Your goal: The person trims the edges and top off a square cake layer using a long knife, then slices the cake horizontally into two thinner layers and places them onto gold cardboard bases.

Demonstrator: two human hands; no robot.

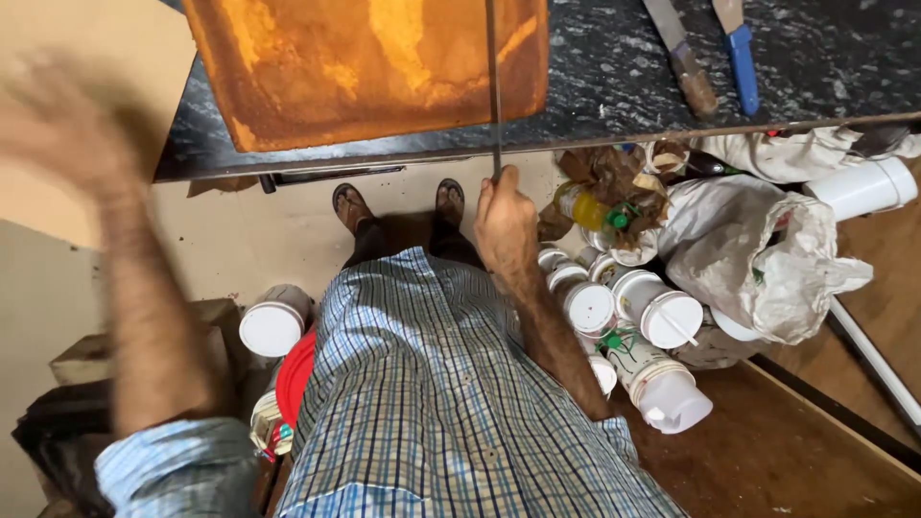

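A large golden-brown slab of sponge cake [365,67] lies on a dark speckled stone counter [614,86]. My right hand [506,225] is shut on the handle of a long thin knife [493,86], whose blade runs straight across the cake near its right side. My left hand [58,125] is raised at the left of the view, blurred by motion, fingers apart and holding nothing. Below, I see my checked blue shirt and my feet in sandals on the floor.
Two more knives, one brown-handled [683,58] and one blue-handled [741,53], lie on the counter at the right. Under the counter sit several white plastic tubs [662,317], crumpled bags [758,249] and a yellow bottle [580,206]. A white-lidded tub [271,326] stands at left.
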